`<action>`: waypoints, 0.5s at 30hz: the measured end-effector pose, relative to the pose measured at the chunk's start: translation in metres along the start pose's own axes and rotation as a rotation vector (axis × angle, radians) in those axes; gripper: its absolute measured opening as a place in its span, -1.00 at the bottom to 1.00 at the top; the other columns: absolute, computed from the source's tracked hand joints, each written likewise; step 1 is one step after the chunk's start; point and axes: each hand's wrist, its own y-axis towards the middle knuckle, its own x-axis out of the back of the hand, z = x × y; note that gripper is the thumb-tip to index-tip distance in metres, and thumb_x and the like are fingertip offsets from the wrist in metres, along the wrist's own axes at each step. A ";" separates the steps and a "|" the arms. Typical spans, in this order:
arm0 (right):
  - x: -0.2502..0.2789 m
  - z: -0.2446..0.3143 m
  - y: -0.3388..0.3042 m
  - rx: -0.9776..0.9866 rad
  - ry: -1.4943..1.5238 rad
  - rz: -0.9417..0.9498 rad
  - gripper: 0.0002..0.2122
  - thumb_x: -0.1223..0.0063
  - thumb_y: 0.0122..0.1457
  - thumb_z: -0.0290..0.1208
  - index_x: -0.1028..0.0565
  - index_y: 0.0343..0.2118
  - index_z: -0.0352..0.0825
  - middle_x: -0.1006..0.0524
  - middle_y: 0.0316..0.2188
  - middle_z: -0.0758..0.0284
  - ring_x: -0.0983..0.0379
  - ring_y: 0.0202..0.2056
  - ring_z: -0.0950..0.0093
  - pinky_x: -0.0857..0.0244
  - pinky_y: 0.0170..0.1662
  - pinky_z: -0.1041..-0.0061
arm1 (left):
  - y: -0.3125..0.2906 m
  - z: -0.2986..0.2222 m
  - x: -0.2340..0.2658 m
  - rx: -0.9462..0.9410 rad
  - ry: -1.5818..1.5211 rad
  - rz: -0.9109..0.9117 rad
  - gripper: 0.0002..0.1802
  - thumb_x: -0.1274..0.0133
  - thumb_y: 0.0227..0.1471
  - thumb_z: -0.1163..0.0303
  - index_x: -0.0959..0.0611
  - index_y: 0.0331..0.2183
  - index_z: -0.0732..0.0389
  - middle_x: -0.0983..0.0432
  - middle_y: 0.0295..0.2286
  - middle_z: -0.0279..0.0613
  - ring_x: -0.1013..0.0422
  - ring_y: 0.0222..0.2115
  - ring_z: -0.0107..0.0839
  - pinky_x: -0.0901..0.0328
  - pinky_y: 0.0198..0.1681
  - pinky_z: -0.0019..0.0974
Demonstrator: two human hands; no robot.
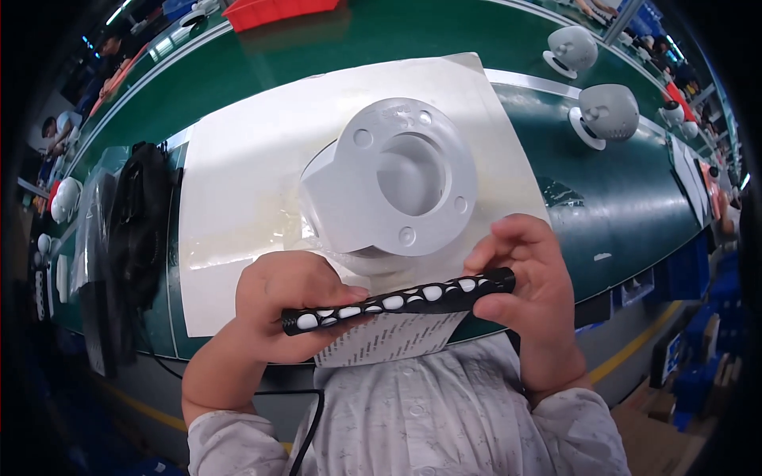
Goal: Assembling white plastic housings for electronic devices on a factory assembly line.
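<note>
In front of my body is a bent black sheet [415, 300] with rows of white oval spots and a pale printed backing paper [389, 341] hanging below. My left hand [287, 293] closes round its left end, thumb along the top edge. At the right end my right hand [530, 278] holds it between thumb and fingers, with the index finger raised. Just beyond lies a white plastic housing [321, 194], its round base upward. That base has a large central opening and several small round recesses; nothing touches it.
A white board [238, 159] lies under the housing on the green bench [397, 47]. Black cloth-like material [143, 214] and clear plastic bags [95, 222] are at left. Two similar white housings [609, 111] stand at right, a red bin [278, 11] at the back. People sit farther off.
</note>
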 end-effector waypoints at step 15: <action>0.007 -0.007 -0.006 -0.098 0.036 -0.169 -0.69 -0.13 -0.19 -0.68 -0.27 -0.37 -0.38 -0.42 -0.45 0.23 -0.38 -0.39 0.50 -0.26 -0.26 0.61 | 0.002 0.001 0.001 0.013 0.098 0.121 -0.75 -0.08 -0.48 0.66 -0.53 -0.52 0.36 -0.45 -0.61 -0.14 -0.36 -0.69 -0.34 -0.21 -0.63 -0.44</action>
